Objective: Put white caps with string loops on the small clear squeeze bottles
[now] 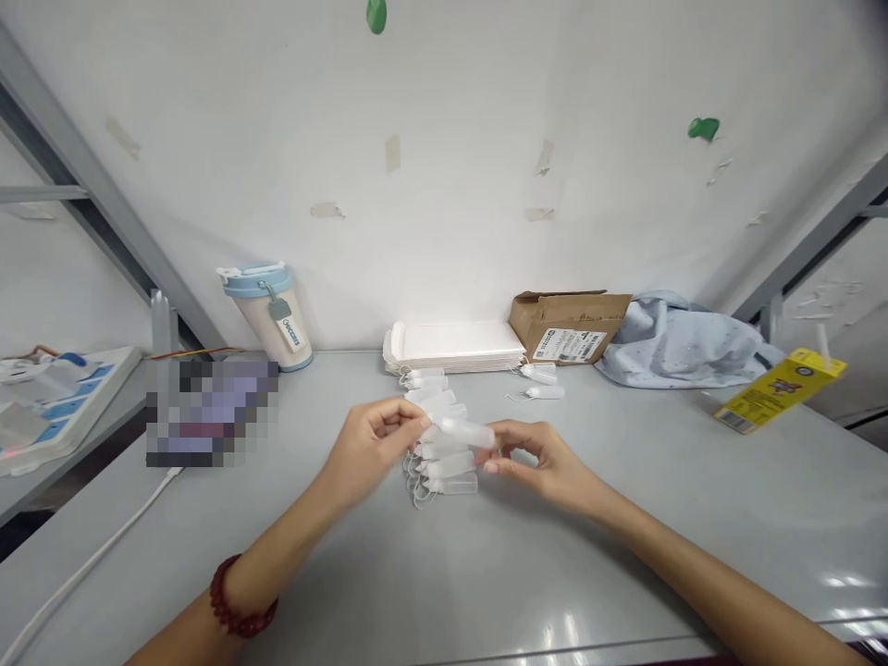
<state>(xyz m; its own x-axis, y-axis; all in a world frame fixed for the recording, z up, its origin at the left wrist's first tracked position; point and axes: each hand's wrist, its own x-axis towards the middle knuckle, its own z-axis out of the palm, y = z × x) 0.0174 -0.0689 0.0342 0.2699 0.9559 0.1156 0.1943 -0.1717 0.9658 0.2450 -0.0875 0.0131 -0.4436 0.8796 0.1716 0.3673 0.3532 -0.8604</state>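
Observation:
My left hand (378,446) is closed, with thumb and fingertips pinching the narrow end of a small translucent plastic bottle (470,433). That bottle is raised and slightly blurred, its wide end pointing right. My right hand (545,462) is at this wide end, fingers curved and the thumb a little apart from them. Whether its fingertips touch the bottle is hard to make out. Below both hands lies a column of similar small bottles (454,485), with thin white string loops (420,492) at their left ends. Part of the column is hidden by the hands.
White flat boxes (454,344) are stacked by the wall, next to a cardboard box (573,324) and a pale blue cloth (684,342). Two loose bottles (545,392) lie before them. A tumbler (270,319), pixelated object (208,416), power strip (76,407) and yellow drink carton (781,388) flank the desk.

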